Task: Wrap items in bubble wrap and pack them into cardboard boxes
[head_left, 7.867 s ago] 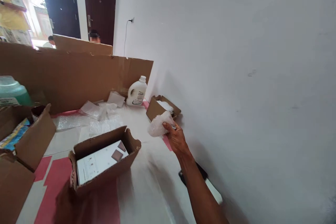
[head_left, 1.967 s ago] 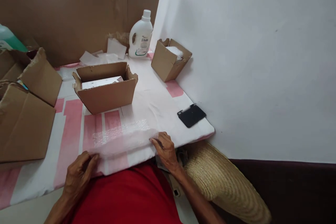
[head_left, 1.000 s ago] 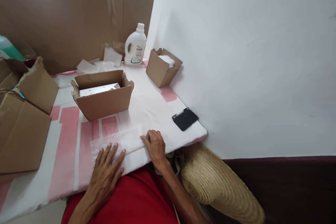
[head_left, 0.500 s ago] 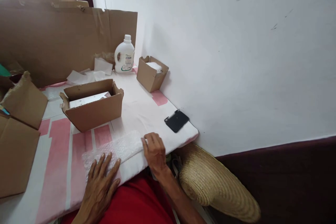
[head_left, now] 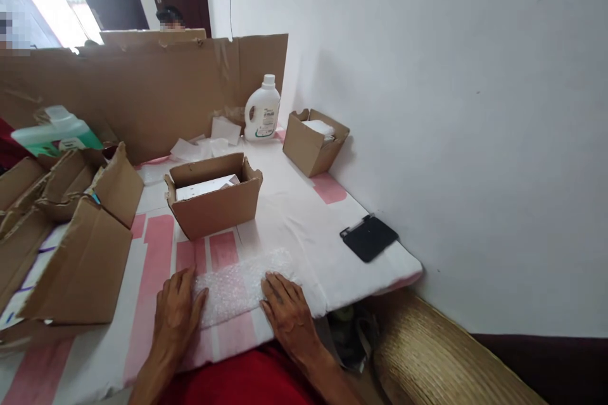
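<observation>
A strip of clear bubble wrap (head_left: 232,285) lies flat near the table's front edge, over the pink stripes. My left hand (head_left: 175,310) rests at its left end, the thumb apart from the fingers and touching the wrap. On the right end lie the stretched fingers of my right hand (head_left: 289,313). Both hands are open, palms down. Behind the wrap stands an open cardboard box (head_left: 218,209) with a white packet (head_left: 204,188) in it.
Cardboard boxes (head_left: 90,266) crowd the left side, near a green-liquid bottle (head_left: 57,134). A white jug (head_left: 263,111), a small box (head_left: 311,149) and a black flat piece (head_left: 369,238) stand or lie rightward. A cardboard panel (head_left: 156,95) closes the back; a straw hat (head_left: 427,348) hangs below.
My view has swung left. My right hand has gone from pinching the wrap's right edge to lying on it with fingers extended. My left hand has shifted to the wrap's left end.
</observation>
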`<state>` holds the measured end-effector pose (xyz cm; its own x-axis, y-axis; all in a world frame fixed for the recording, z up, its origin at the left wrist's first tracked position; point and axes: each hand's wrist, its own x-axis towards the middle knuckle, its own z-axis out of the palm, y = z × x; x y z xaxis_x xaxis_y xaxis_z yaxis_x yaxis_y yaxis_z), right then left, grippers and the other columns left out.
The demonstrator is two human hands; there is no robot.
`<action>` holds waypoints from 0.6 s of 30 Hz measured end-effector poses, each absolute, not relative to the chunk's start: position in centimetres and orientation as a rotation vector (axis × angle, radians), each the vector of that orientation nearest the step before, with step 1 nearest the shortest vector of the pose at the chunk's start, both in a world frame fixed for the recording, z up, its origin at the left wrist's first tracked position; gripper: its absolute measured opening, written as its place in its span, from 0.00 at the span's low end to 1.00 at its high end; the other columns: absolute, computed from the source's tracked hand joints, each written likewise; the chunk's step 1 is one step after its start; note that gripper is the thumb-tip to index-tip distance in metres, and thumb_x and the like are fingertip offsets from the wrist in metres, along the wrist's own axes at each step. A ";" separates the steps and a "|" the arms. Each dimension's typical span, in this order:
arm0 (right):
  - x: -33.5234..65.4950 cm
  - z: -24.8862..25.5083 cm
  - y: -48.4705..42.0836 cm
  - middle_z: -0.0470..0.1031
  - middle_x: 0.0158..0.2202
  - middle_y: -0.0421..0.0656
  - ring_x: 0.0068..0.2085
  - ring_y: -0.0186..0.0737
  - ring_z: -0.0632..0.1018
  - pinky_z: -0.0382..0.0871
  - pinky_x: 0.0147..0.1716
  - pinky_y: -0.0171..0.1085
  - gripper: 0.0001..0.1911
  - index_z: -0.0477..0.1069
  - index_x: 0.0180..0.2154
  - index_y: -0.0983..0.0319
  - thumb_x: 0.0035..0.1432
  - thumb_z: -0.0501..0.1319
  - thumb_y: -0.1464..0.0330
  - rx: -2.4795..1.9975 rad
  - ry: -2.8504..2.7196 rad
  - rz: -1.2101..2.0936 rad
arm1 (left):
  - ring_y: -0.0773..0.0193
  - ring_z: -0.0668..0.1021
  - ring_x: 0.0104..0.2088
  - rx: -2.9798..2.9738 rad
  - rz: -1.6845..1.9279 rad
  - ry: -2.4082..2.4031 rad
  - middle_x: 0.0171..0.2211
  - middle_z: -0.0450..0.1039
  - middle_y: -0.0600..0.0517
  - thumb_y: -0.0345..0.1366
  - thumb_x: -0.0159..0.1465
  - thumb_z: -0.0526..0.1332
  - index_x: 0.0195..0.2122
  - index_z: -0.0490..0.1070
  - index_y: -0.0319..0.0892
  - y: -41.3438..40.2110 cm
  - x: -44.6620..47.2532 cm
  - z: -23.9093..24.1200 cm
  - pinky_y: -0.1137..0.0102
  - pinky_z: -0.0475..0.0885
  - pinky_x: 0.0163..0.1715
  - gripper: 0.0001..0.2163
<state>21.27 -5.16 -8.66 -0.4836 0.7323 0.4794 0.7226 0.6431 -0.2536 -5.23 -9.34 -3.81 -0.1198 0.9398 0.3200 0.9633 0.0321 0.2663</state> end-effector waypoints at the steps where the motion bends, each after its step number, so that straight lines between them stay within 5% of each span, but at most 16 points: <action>1: 21.2 -8.6 -5.2 0.76 0.58 0.51 0.59 0.50 0.73 0.65 0.55 0.48 0.18 0.71 0.58 0.65 0.72 0.52 0.69 -1.132 -2.302 0.006 | 0.49 0.77 0.46 -2.072 -0.628 -2.298 0.48 0.77 0.43 0.43 0.69 0.53 0.53 0.72 0.43 -8.8 -5.9 -3.5 0.55 0.72 0.42 0.17; 8: 21.1 -8.2 -5.6 0.75 0.58 0.51 0.59 0.49 0.72 0.65 0.55 0.46 0.19 0.71 0.57 0.68 0.73 0.50 0.68 -1.139 -2.277 -0.062 | 0.53 0.76 0.39 -2.278 -0.618 -2.525 0.34 0.76 0.48 0.45 0.65 0.55 0.33 0.70 0.45 -6.9 -6.9 -2.2 0.60 0.68 0.40 0.11; 18: 21.2 -8.0 -6.0 0.74 0.59 0.53 0.61 0.51 0.71 0.66 0.56 0.48 0.20 0.70 0.59 0.68 0.72 0.51 0.67 -1.194 -2.287 -0.036 | 0.63 0.68 0.25 -2.163 -1.045 -2.911 0.21 0.63 0.57 0.59 0.62 0.56 0.27 0.65 0.46 -6.9 -6.8 -1.2 0.69 0.62 0.28 0.21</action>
<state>21.15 -6.02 -8.04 -0.4512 0.7497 0.4841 0.7647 0.6044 -0.2233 -6.82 -6.93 -1.24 -0.2133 0.9622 -0.1693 0.6347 0.2682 0.7247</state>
